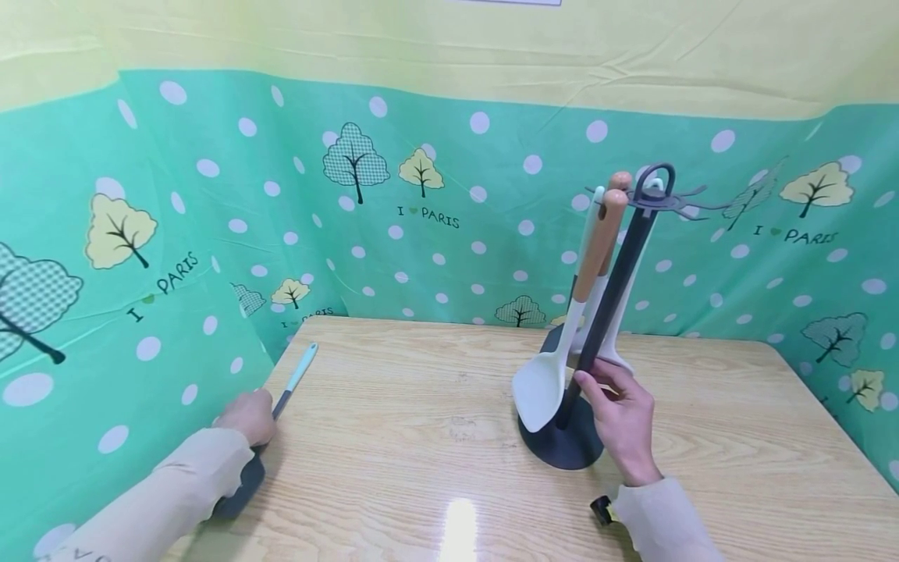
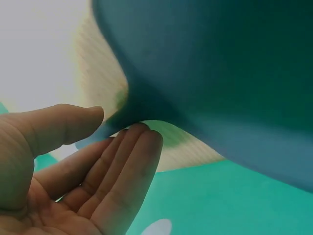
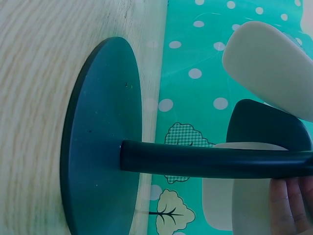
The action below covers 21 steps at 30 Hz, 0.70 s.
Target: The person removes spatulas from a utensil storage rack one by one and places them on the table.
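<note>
At the left edge of the table lies a spatula with a dark blade (image 1: 242,488) and a pale mint handle (image 1: 302,367). My left hand (image 1: 249,417) is over its neck; in the left wrist view the fingertips (image 2: 149,137) reach the neck beside the large blade (image 2: 205,63), the thumb standing apart. My right hand (image 1: 623,417) holds the black pole (image 1: 621,285) of a utensil stand between thumb and fingers, low on the pole. The stand leans a little to the right in the head view. From its top hang several utensils, including a white turner (image 1: 541,390) with a wooden handle.
The stand's round black base (image 1: 558,449) rests on the wooden table (image 1: 407,421). Curved hooks (image 1: 684,204) spread from its top. A small black object (image 1: 602,510) is by the right sleeve. A green and yellow patterned cloth (image 1: 449,195) encloses the table behind and at the sides.
</note>
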Each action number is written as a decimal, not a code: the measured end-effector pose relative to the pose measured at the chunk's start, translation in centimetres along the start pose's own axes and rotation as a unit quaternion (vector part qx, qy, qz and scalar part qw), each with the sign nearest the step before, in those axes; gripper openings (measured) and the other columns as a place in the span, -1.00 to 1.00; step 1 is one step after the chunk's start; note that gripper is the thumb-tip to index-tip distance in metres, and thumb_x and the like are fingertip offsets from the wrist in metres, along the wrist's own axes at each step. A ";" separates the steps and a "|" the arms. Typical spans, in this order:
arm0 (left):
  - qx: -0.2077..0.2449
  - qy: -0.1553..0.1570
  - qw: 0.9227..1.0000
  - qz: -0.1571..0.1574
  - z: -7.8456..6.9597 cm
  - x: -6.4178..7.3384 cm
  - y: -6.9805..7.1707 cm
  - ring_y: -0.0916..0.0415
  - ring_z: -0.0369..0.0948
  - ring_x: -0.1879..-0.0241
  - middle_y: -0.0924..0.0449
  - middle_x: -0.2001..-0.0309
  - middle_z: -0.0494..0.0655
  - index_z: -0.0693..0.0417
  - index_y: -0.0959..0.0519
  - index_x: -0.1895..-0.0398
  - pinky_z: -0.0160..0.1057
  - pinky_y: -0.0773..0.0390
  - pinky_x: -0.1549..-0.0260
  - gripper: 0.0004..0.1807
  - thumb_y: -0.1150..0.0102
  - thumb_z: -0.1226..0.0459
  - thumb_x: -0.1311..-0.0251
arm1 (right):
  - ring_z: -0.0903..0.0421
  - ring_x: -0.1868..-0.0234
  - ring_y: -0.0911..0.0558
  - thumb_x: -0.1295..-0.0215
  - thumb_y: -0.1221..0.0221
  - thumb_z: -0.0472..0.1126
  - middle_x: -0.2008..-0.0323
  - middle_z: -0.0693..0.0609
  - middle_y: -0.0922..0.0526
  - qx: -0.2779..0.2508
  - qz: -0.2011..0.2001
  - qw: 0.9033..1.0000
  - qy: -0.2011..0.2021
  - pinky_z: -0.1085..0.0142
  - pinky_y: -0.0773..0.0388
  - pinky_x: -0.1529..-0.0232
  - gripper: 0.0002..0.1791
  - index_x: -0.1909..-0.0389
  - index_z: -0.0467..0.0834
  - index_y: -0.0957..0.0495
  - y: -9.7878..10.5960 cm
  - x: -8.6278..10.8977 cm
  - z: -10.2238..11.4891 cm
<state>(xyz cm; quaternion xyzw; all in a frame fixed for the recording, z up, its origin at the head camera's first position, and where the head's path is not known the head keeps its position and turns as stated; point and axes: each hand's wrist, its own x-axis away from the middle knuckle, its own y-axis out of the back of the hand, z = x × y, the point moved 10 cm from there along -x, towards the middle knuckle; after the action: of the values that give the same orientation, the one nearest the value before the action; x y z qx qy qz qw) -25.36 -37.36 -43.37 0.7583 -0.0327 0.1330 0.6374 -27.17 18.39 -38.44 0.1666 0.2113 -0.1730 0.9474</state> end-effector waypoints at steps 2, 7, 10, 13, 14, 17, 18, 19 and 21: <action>-0.001 -0.002 1.000 -0.001 -0.2 0.0 0.1 -0.36 -0.02 0.50 -0.41 0.50 0.09 0.38 -0.45 0.43 -0.13 -0.44 0.51 -0.92 -0.03 0.52 0.04 | 0.24 0.18 -0.60 -0.19 -0.30 -0.14 0.17 0.09 -0.64 0.000 -0.001 1.000 0.002 0.55 -0.54 0.20 -0.70 0.04 -0.05 -0.65 0.0 0.0 0.0; -0.001 -0.009 1.000 -0.012 -0.8 0.2 0.5 -0.35 -0.03 0.51 -0.40 0.52 0.08 0.36 -0.45 0.43 -0.13 -0.43 0.53 -0.94 -0.02 0.52 0.01 | 0.25 0.19 -0.61 -0.19 -0.31 -0.12 0.17 0.10 -0.64 0.003 -0.003 1.000 0.001 0.54 -0.55 0.21 -0.70 0.04 -0.03 -0.66 0.0 0.0 -0.1; 0.001 -0.013 1.000 -0.020 -1.2 0.3 0.7 -0.35 -0.03 0.53 -0.39 0.53 0.07 0.36 -0.44 0.42 -0.14 -0.43 0.56 -0.94 -0.02 0.53 0.01 | 0.26 0.20 -0.61 -0.19 -0.31 -0.12 0.17 0.08 -0.64 0.004 -0.004 1.000 -0.001 0.54 -0.55 0.23 -0.70 0.04 -0.02 -0.66 0.0 0.0 -0.1; 0.001 -0.015 1.000 -0.020 -1.5 0.3 0.8 -0.35 -0.03 0.53 -0.39 0.53 0.07 0.36 -0.44 0.41 -0.15 -0.42 0.58 -0.93 -0.04 0.53 0.02 | 0.27 0.21 -0.61 -0.18 -0.31 -0.13 0.16 0.06 -0.65 0.004 -0.004 1.000 -0.003 0.55 -0.54 0.23 -0.69 0.03 -0.03 -0.66 0.1 0.0 -0.1; 0.001 -0.015 1.000 -0.019 -1.5 0.3 0.8 -0.35 -0.03 0.54 -0.38 0.53 0.07 0.36 -0.44 0.40 -0.16 -0.42 0.59 -0.92 -0.05 0.53 0.02 | 0.27 0.21 -0.61 -0.18 -0.31 -0.13 0.16 0.05 -0.65 0.003 -0.004 1.000 -0.005 0.55 -0.55 0.23 -0.69 0.04 -0.03 -0.66 0.1 0.0 -0.1; 0.007 -0.013 1.000 -0.011 -1.9 0.4 0.7 -0.36 -0.04 0.54 -0.39 0.53 0.06 0.37 -0.44 0.37 -0.18 -0.41 0.60 -0.91 -0.05 0.52 -0.01 | 0.30 0.21 -0.61 -0.17 -0.32 -0.16 0.17 0.05 -0.65 -0.003 -0.005 1.000 -0.007 0.55 -0.54 0.23 -0.69 0.04 -0.04 -0.66 0.1 0.0 0.0; 0.010 -0.011 1.000 -0.009 -2.0 0.4 0.7 -0.36 -0.05 0.54 -0.39 0.52 0.06 0.37 -0.44 0.35 -0.19 -0.41 0.61 -0.90 -0.05 0.51 -0.02 | 0.31 0.22 -0.61 -0.16 -0.33 -0.18 0.17 0.05 -0.65 -0.005 -0.005 1.000 -0.009 0.55 -0.54 0.24 -0.69 0.04 -0.05 -0.66 0.1 0.0 0.0; 0.013 -0.011 1.000 -0.007 -2.2 0.4 0.7 -0.36 -0.05 0.54 -0.40 0.52 0.06 0.38 -0.45 0.33 -0.19 -0.41 0.61 -0.88 -0.05 0.51 -0.03 | 0.32 0.22 -0.61 -0.15 -0.33 -0.19 0.18 0.05 -0.66 -0.007 -0.006 1.000 -0.010 0.56 -0.54 0.25 -0.69 0.05 -0.05 -0.67 0.1 0.0 0.0; 0.020 -0.011 1.000 -0.003 -2.5 0.4 0.7 -0.37 -0.06 0.55 -0.41 0.51 0.05 0.40 -0.45 0.29 -0.20 -0.41 0.61 -0.86 -0.05 0.50 -0.05 | 0.34 0.24 -0.61 -0.14 -0.34 -0.23 0.20 0.04 -0.66 -0.011 -0.008 1.000 -0.013 0.56 -0.54 0.27 -0.69 0.06 -0.08 -0.67 0.2 0.0 0.2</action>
<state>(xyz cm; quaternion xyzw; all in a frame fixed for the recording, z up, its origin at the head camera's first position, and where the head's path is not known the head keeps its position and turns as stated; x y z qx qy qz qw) -25.49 -34.98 -42.22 0.7723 -0.0346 0.1230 0.6222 -27.06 18.47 -38.17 0.1525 0.2020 -0.1802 0.9505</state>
